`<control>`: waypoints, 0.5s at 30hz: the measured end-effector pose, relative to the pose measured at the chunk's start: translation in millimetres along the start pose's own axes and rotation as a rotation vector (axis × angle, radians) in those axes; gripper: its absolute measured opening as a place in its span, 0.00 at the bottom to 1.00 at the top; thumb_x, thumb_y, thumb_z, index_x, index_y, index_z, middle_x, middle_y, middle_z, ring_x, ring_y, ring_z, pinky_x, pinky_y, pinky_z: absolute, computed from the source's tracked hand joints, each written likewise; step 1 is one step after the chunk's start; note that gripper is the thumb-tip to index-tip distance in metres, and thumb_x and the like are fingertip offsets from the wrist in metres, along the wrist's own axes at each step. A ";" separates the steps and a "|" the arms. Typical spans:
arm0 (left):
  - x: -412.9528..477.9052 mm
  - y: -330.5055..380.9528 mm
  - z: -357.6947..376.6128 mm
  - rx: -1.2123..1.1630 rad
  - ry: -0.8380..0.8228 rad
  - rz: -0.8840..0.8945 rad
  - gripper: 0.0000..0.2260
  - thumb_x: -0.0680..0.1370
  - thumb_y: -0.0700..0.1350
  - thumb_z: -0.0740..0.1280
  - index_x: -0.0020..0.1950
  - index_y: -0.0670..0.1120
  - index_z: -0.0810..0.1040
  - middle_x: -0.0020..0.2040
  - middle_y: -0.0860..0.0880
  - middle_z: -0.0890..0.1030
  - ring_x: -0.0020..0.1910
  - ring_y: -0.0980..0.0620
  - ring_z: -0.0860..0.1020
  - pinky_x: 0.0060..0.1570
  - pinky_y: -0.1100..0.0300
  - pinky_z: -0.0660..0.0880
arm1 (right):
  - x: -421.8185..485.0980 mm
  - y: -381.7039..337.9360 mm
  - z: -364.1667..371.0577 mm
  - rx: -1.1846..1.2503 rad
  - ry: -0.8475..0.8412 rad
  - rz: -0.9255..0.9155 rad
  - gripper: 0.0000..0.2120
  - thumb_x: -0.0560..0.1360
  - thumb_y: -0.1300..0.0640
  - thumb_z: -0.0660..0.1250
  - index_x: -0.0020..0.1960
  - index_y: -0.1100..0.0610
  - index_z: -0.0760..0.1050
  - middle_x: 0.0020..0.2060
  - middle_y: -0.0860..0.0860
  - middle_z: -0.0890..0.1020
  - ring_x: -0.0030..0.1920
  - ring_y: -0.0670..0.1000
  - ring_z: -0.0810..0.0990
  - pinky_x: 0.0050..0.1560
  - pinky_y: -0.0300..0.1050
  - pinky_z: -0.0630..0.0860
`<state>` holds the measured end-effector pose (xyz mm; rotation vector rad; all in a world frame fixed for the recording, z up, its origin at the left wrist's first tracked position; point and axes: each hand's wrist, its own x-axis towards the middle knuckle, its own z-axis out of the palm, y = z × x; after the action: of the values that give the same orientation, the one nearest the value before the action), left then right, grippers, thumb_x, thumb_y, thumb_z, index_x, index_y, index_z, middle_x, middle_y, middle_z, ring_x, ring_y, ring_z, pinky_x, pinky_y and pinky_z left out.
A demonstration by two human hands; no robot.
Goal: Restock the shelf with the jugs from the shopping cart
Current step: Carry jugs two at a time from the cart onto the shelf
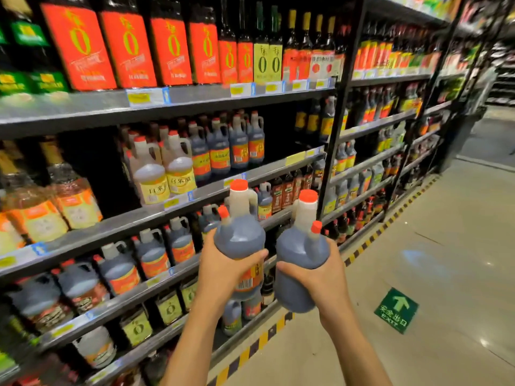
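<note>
My left hand (223,270) grips one dark jug (240,238); my right hand (320,277) grips a second jug (299,260). Both are carried upright before the shelf (195,196), neither placed. Matching jugs already stand there; the cart is out of view.

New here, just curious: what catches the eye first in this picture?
Centre foreground: two dark, red-capped plastic jugs side by side, the left jug in the left hand, the right jug in the right hand. Top left, dark bottles with orange-red labels line the upper shelf; a green arrow sticker lies on the floor, lower right.
</note>
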<state>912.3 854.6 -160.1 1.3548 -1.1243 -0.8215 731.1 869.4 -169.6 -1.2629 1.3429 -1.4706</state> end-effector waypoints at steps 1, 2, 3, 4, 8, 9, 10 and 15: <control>11.5 -0.5 9.7 0.000 0.009 -0.001 0.45 0.50 0.63 0.80 0.65 0.52 0.72 0.59 0.54 0.80 0.56 0.52 0.80 0.54 0.45 0.79 | 15.6 3.1 -1.3 -0.001 -0.016 0.000 0.38 0.54 0.47 0.82 0.60 0.44 0.69 0.56 0.45 0.78 0.56 0.50 0.80 0.55 0.58 0.80; 22.2 -0.5 19.3 0.002 0.018 0.003 0.46 0.50 0.63 0.80 0.65 0.52 0.71 0.60 0.54 0.80 0.57 0.52 0.80 0.55 0.46 0.79 | 31.9 6.7 -2.5 0.000 -0.033 0.000 0.37 0.55 0.48 0.83 0.60 0.44 0.70 0.56 0.45 0.78 0.56 0.50 0.80 0.55 0.58 0.79; 33.5 -1.1 29.0 0.012 0.027 0.011 0.46 0.50 0.63 0.80 0.66 0.53 0.71 0.61 0.54 0.79 0.57 0.52 0.79 0.56 0.46 0.79 | 49.4 10.9 -3.8 -0.002 -0.055 -0.005 0.38 0.56 0.50 0.83 0.61 0.46 0.70 0.56 0.45 0.78 0.56 0.50 0.80 0.56 0.57 0.79; 44.4 -0.7 38.4 0.025 0.040 0.020 0.47 0.51 0.63 0.80 0.66 0.53 0.70 0.61 0.54 0.79 0.58 0.52 0.79 0.56 0.47 0.78 | 67.8 15.1 -5.5 -0.004 -0.079 -0.011 0.38 0.57 0.52 0.84 0.62 0.47 0.70 0.57 0.45 0.77 0.57 0.50 0.79 0.56 0.56 0.79; 89.5 -2.9 72.5 0.027 0.156 0.027 0.39 0.59 0.52 0.83 0.66 0.50 0.70 0.61 0.52 0.78 0.58 0.50 0.78 0.54 0.52 0.77 | 139.5 27.8 -8.9 0.002 -0.189 -0.061 0.36 0.62 0.56 0.83 0.64 0.50 0.69 0.58 0.45 0.76 0.57 0.49 0.78 0.53 0.51 0.78; 99.2 -1.6 80.2 0.019 0.191 0.031 0.37 0.60 0.50 0.83 0.64 0.51 0.70 0.60 0.53 0.78 0.57 0.51 0.78 0.52 0.54 0.76 | 156.2 29.5 -8.5 0.000 -0.218 -0.073 0.36 0.62 0.55 0.83 0.64 0.49 0.69 0.57 0.44 0.76 0.57 0.47 0.78 0.52 0.48 0.78; 107.5 0.3 86.7 0.024 0.223 0.032 0.35 0.60 0.49 0.83 0.63 0.52 0.70 0.59 0.54 0.77 0.57 0.51 0.78 0.51 0.56 0.75 | 171.4 31.0 -7.2 -0.006 -0.239 -0.078 0.35 0.62 0.55 0.83 0.63 0.49 0.68 0.57 0.43 0.75 0.56 0.45 0.77 0.51 0.47 0.77; 144.6 6.9 102.5 0.030 0.352 0.032 0.35 0.60 0.47 0.83 0.63 0.51 0.71 0.58 0.54 0.78 0.56 0.52 0.78 0.52 0.56 0.75 | 230.6 34.6 7.4 0.028 -0.365 -0.095 0.40 0.59 0.50 0.84 0.66 0.49 0.69 0.59 0.46 0.77 0.58 0.48 0.79 0.54 0.50 0.80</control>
<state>858.1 686.4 -145.8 1.4358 -0.8822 -0.5180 685.0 640.8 -165.0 -1.5092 1.0297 -1.2407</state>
